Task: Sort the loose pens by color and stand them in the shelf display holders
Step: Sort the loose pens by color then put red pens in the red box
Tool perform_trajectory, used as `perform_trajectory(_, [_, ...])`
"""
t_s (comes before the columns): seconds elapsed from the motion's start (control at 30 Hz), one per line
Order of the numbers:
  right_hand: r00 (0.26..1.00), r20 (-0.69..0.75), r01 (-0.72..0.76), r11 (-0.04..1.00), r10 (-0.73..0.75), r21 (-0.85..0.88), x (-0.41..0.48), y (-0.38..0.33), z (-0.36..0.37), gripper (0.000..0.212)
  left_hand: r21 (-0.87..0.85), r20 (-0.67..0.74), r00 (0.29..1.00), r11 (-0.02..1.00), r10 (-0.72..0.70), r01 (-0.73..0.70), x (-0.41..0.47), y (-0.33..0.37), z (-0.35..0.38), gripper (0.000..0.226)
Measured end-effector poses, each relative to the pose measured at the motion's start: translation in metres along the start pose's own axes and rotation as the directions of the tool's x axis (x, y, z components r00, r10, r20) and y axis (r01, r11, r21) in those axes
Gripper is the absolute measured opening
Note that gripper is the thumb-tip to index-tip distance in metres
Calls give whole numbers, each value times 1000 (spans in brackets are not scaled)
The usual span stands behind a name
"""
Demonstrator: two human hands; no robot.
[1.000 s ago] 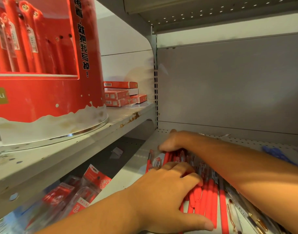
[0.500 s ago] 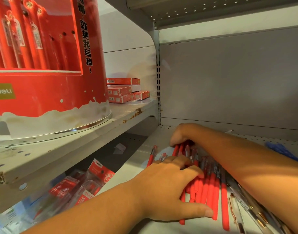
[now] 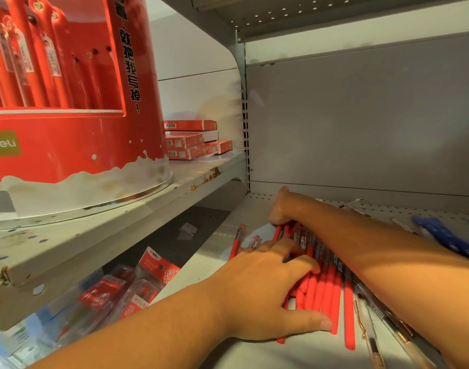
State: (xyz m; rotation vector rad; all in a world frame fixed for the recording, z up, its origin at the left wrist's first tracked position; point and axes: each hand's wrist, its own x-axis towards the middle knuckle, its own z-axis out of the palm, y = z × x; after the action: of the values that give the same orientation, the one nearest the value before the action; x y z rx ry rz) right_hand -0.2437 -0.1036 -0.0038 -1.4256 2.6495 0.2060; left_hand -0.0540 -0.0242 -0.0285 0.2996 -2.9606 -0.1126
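A bundle of red pens [image 3: 324,288] lies flat on the white lower shelf [image 3: 302,352]. My left hand [image 3: 265,291] lies across the near end of the bundle, fingers over the pens and thumb along their near side. My right hand [image 3: 282,209] curls around the bundle's far tips, its forearm stretched over the pens. One red pen [image 3: 236,242] lies apart to the left, another [image 3: 349,318] to the right. Blue pens [image 3: 446,237] lie at the far right. A red round display holder [image 3: 68,102] with red pens upright in it stands on the upper left shelf.
Clear pens with gold trim [image 3: 371,339] lie right of the red bundle. Red boxes [image 3: 193,139] are stacked behind the display holder. Packaged red items [image 3: 127,294] hang below the upper shelf [image 3: 100,235]. A grey back panel [image 3: 361,123] closes the shelf.
Both hands have pressed the red pens into a tighter bundle. The view has shifted, so the hands sit lower and farther right.
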Motion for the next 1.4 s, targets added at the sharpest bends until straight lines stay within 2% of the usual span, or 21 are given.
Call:
perform_trajectory(0.03, [1000,-20,-13,999,13,34,-1,1,0,62,-5,3,1000,1000,2,-2,0,0,0,68])
perform_trajectory(0.07, [999,-33,1,999,0,51,-1,1,-1,58,-10,5,1000,1000,3,-3,0,1,0,68])
perform_trajectory(0.13, [999,-10,45,999,-45,26,4,1,-2,24,-14,3,1000,1000,3,-3,0,1,-1,68])
perform_trajectory(0.17, [998,-3,59,998,-59,29,6,1,-1,21,-12,2,1000,1000,1,-1,1,1,0,68])
perform_trajectory(0.23, [996,-33,83,996,-82,32,6,-2,2,32,-13,7,1000,1000,1,-1,1,1,0,68])
perform_trajectory(0.37, [990,-121,89,992,-78,91,4,-3,2,25,-16,-2,1000,1000,10,-10,0,2,0,68])
perform_trajectory(0.43, [974,-222,93,969,-41,228,2,2,-2,16,-2,-1,1000,1000,7,-7,0,1,1,67])
perform_trajectory(0.53, [912,-404,167,844,63,510,0,15,-17,9,6,8,1000,1000,-6,6,1,0,3,67])
perform_trajectory(0.6, [869,-482,234,761,115,605,-7,24,-33,10,13,23,1000,1000,-9,9,1,0,3,69])
perform_trajectory(0.67, [857,-499,269,713,130,648,-18,34,-47,15,13,29,1000,1000,-13,13,0,1,1,69])
perform_trajectory(0.73, [872,-475,282,674,118,683,-34,41,-54,17,7,-32,999,1000,-4,4,0,2,-5,65])
perform_trajectory(0.83, [906,-411,249,659,100,709,-57,51,-47,16,10,-287,958,1000,3,0,-5,2,-15,56])
perform_trajectory(0.9, [931,-357,222,657,77,720,-73,53,-34,9,3,-365,931,1000,-21,24,-7,0,-18,52])
perform_trajectory(1.03, [954,-298,219,684,-3,695,-108,42,-2,12,63,-292,955,994,-61,83,-6,2,-12,52])
perform_trajectory(1.13, [959,-270,250,698,-83,671,-125,35,10,13,68,-169,984,996,-53,66,-5,0,-8,64])
perform_trajectory(1.2, [972,-224,215,654,-71,726,-131,35,8,13,67,-100,994,996,-44,51,-6,-4,-6,73])
perform_trajectory(1.33, [995,-38,83,564,-91,822,-145,42,1,11,45,-88,995,998,-48,52,-11,-6,-5,90])
perform_trajectory(1.4, [996,0,54,571,-95,819,-150,48,1,15,10,-49,998,999,-50,51,-13,-5,-3,95])
